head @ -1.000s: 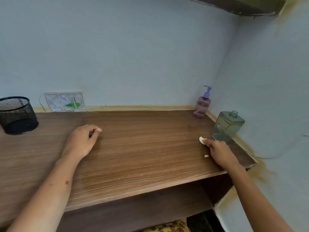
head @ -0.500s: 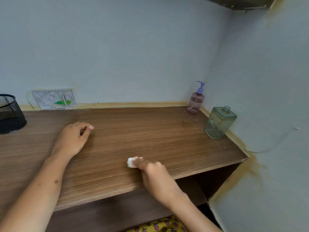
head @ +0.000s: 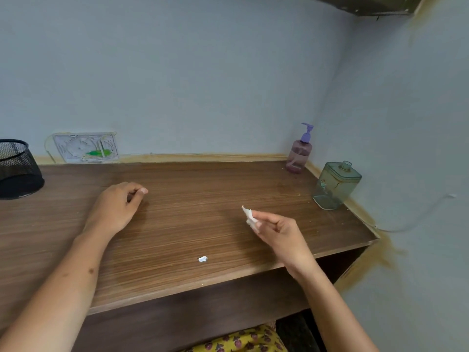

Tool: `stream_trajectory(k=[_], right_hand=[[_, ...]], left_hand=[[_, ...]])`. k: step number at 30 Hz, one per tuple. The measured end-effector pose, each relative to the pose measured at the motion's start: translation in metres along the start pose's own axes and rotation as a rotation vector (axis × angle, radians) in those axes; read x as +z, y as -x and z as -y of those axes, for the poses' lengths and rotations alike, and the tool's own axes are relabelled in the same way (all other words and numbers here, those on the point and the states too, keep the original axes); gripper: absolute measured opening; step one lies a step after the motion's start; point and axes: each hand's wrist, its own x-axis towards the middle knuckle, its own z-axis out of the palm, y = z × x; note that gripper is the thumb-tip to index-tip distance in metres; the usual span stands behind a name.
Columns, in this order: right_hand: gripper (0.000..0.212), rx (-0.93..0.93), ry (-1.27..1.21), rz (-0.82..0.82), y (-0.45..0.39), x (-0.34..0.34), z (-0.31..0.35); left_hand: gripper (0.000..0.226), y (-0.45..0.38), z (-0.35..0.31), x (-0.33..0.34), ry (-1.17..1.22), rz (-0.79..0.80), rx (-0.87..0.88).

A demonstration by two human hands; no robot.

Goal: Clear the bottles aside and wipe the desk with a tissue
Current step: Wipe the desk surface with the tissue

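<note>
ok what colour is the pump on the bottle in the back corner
Purple pump, seen in the head view.

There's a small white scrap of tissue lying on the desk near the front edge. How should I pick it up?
Pinch the tissue scrap across its short width with thumb and forefinger, coming straight down from above. It lies flat and tiny on the desk with open wood all round. The left hand holds nothing, so it probably suits best.

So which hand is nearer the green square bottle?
Right. The right hand, pinching a tissue, hovers just left of the green square bottle; the left hand rests far left.
</note>
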Motion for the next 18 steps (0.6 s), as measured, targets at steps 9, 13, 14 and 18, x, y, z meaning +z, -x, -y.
stream_trajectory(k=[9,13,14,18], right_hand=[[0.039,-0.465,0.786,0.330,0.029,0.075,-0.013],[0.037,-0.514,0.839,0.264,0.027,0.080,-0.020],[0.035,-0.552,0.870,0.241,0.025,0.081,-0.023],[0.039,-0.746,1.011,0.167,0.022,0.082,-0.032]], left_hand=[[0.018,0.005,0.001,-0.003,0.018,0.002,-0.017],[0.019,0.005,-0.001,-0.003,0.024,0.011,-0.016],[0.019,0.005,-0.001,-0.002,0.027,0.014,-0.016],[0.018,0.005,-0.001,-0.002,0.031,0.017,-0.013]])
